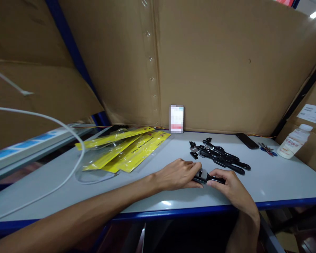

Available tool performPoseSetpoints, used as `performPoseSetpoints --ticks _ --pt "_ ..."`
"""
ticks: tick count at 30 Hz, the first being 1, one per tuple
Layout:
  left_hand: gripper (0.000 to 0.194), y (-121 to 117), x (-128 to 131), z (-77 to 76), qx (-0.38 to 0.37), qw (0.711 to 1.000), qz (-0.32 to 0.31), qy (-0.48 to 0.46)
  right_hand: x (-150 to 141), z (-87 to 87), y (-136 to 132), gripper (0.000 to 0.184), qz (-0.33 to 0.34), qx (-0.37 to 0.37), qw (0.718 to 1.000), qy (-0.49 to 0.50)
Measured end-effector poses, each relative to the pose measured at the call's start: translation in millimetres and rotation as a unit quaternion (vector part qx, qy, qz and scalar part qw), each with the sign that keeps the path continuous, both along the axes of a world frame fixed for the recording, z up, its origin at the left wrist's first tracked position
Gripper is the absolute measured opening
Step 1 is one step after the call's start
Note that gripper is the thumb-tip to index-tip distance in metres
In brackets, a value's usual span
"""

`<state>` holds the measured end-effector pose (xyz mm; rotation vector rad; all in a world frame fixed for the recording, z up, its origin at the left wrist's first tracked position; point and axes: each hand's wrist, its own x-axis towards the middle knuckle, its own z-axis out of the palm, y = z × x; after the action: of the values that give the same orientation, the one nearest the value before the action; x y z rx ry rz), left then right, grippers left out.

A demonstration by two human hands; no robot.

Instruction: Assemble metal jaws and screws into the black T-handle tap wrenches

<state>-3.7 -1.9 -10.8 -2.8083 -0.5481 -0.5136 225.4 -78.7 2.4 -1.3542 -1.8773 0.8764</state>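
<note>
Near the front of the table, both hands grip a black spokeshave with a grey metal plate [203, 174] at its middle. My left hand [179, 173] closes around its left end and hides that handle. My right hand [228, 182] pinches the black handle on the right side with thumb and fingers. Just behind them lies a pile of black spokeshaves [221, 156], their handles overlapping. Small loose black parts [194, 155] and grey plates rest at the pile's left end.
Clear packs with yellow cards [142, 153] overlap on the left, by a white cable [80, 158]. A lit phone [176, 119] leans on the cardboard at the back. To the right are a dark phone [247, 141], keys [268, 149] and a white bottle [293, 142].
</note>
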Motion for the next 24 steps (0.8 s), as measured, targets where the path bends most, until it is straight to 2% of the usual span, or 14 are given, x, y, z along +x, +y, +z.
performPoseSetpoints --ticks 5,10,16,20,24 --pt "0.052 -2.6 -0.2 2.4 -0.049 0.999 0.014 0.003 -0.5 -0.6 0.0 0.020 0.002 -0.001 1.000 -0.025" --pt "0.040 -3.5 3.1 6.0 -0.064 0.998 0.011 0.016 -2.1 -5.2 1.6 0.018 0.009 0.008 0.994 -0.107" --pt "0.041 2.9 4.1 0.2 -0.153 0.987 0.033 -0.025 -6.2 -6.9 5.5 0.013 -0.034 0.031 0.981 -0.189" --pt "0.038 5.3 0.5 1.9 -0.200 0.979 0.008 -0.026 -7.8 -4.8 5.1 0.011 -0.050 0.039 0.977 -0.205" --pt "0.032 6.4 -1.9 6.6 -0.241 0.970 -0.014 -0.022 -5.1 -6.1 4.8 0.005 -0.033 0.051 0.979 -0.194"
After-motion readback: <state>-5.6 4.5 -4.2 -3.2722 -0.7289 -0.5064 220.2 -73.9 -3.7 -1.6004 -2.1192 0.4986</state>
